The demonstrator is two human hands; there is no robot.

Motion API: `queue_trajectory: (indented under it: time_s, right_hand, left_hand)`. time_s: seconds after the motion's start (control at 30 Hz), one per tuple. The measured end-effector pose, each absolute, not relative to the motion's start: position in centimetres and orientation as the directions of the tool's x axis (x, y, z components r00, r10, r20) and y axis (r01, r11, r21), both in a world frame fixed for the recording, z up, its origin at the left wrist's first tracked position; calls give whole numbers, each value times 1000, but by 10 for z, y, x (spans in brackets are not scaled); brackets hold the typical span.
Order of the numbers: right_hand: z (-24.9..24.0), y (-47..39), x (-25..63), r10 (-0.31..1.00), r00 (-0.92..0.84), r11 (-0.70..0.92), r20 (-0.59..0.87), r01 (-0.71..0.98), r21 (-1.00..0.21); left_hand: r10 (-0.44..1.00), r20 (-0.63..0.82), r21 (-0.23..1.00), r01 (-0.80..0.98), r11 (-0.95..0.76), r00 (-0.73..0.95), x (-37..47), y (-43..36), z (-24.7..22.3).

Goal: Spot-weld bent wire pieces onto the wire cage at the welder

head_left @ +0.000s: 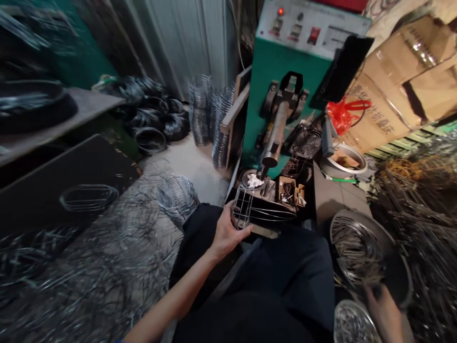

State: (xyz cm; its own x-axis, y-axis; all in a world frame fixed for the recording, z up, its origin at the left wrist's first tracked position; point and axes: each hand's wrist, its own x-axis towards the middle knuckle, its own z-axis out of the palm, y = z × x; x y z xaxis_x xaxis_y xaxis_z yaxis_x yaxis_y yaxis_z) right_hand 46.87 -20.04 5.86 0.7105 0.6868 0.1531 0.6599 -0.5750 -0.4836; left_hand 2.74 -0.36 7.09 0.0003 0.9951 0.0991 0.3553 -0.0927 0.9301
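One wire cage (246, 207) was in hand at that moment: the left hand (225, 234) had its grip closed round the near end, thumb across the top and fingers curled under, holding the cage on its side just in front of the green machine (285, 81). The cage lay below the machine's metal arm (275, 138), close to its lower end but, as far as I could see, not yet touching it. A red lamp glowed on the panel above.

The right hand (383, 305) was down at the lower right, at the edge of a round basin (400, 247) filled with short wire pieces (357, 252). Motion blur and the frame edge hid the fingers, so I could not tell whether that grip was spread or pinching a piece.

Judging by how things lay, the work was far from over. Heaps of loose wire rings (107, 267) covered the floor to the left, with more coils (157, 119) and stacked frames (210, 114) farther back, and the basin was well stocked. Which of those heaps were finished goods and which were raw stock I could not say. The cage looked partly built, with bars and hoops in place, though the blur kept me from counting joints.

A small fan (307, 143), a red bag (341, 114) and cardboard boxes (403, 81) stood to the right of the machine.
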Motion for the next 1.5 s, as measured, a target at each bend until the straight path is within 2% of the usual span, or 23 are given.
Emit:
queue_trajectory:
  time_s: [0.07, 0.1, 0.17, 0.23, 0.33, 0.47, 0.6, 0.9, 1.07, 1.23, 1.5]
  right_hand:
    - [79, -160, 451, 738, 655, -434, 163, 646, -628]
    - [91, -135, 437, 778, 593, -308, 207, 648, -697]
    - [114, -83, 398, 893, 376, -76, 249, 670, -738]
    - [133, -42, 356, 949, 151, 110, 277, 663, -740]
    - [148, -4, 305, 952, -118, 290, 281, 634, -717]
    - [139, 19, 278, 902, -293, 430, 318, 680, -594]
    - [121, 29, 272, 877, -337, 473, 343, 738, -482]
    - [108, 34, 260, 857, -325, 469, 400, 814, -343]
    - [108, 40, 252, 839, -259, 472, 479, 784, -403]
    - [109, 54, 247, 836, -231, 488, 498, 729, -480]
    - [110, 69, 237, 810, -239, 515, 535, 727, -454]
  left_hand:
    - [991, 132, 916, 382, -121, -4, 30, -3, 74]
    - [989, 148, 909, 395, -133, -6, 31, -4, 75]
    - [985, 171, 891, 428, -150, -9, 33, -4, 76]
    - [982, 186, 872, 463, -157, -17, 33, -4, 78]
    - [977, 208, 850, 502, -161, -39, 27, -2, 82]
    - [975, 218, 832, 532, -158, -51, 19, 3, 85]
    - [975, 211, 830, 539, -145, -64, 17, 8, 80]
    - [977, 174, 862, 500, -89, -127, 20, 16, 82]
    - [973, 155, 864, 501, -51, -169, 18, 21, 82]
    - [969, 156, 876, 480, -45, -194, 14, 30, 74]
    - [964, 160, 894, 446, -49, -214, 7, 43, 63]
